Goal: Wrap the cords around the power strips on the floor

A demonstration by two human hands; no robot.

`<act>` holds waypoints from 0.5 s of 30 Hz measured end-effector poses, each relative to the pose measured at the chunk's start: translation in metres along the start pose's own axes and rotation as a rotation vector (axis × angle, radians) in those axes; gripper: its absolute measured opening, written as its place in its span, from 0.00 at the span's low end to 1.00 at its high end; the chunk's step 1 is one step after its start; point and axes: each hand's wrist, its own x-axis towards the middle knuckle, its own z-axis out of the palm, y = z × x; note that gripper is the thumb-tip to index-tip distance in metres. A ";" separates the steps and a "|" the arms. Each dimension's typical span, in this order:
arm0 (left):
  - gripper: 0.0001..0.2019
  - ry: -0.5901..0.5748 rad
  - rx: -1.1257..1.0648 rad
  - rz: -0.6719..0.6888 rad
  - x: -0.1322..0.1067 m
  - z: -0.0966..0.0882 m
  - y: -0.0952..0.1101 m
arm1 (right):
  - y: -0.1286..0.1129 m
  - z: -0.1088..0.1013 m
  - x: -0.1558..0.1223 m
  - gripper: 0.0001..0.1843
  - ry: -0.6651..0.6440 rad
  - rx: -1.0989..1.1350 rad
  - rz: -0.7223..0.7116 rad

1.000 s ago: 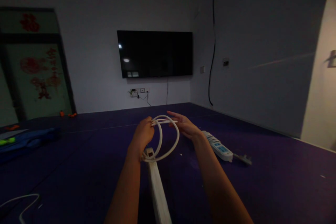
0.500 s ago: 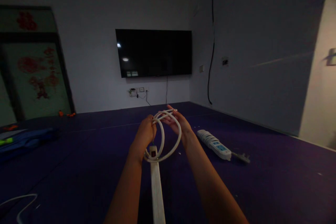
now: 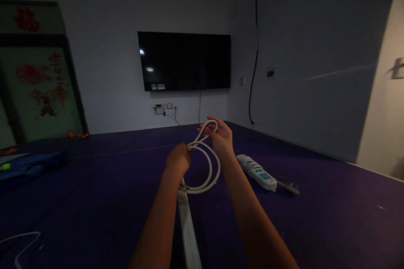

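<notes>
A white power cord (image 3: 217,168) hangs in loose loops between my hands. My left hand (image 3: 179,159) is closed around the gathered strands at the left of the coil. My right hand (image 3: 222,134) pinches a small raised loop of the same cord at the upper right, thumb and fingers bent. Beneath the coil a long white power strip (image 3: 189,235) runs toward me along the floor; its far end is hidden by the left hand and the loops. To the right lies a second white power strip (image 3: 265,178) with blue sockets, its own cord wound around it.
Purple flooring (image 3: 104,201) spreads all around. A plug (image 3: 292,188) sticks out from the wound strip. Blue cloth (image 3: 31,166) lies at far left, a thin white cable (image 3: 28,239) at lower left. A television (image 3: 186,62) hangs on the back wall.
My right hand has moved up and slightly right, drawing out a narrow loop of cord. My left hand has shifted a little right, and the coil now covers less of the strip's far end.
</notes>
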 end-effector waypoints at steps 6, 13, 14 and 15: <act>0.13 0.091 0.064 -0.145 -0.001 0.004 0.001 | -0.030 0.019 -0.011 0.17 -0.349 -0.360 -0.074; 0.08 0.191 -0.129 -0.185 0.017 -0.001 -0.026 | -0.042 0.033 -0.030 0.35 -0.695 -0.877 -0.275; 0.08 0.201 -0.183 -0.175 0.020 -0.001 -0.031 | -0.039 0.034 -0.032 0.38 -0.716 -0.924 -0.288; 0.08 0.207 -0.245 -0.161 0.023 -0.002 -0.037 | -0.036 0.035 -0.033 0.40 -0.727 -0.961 -0.298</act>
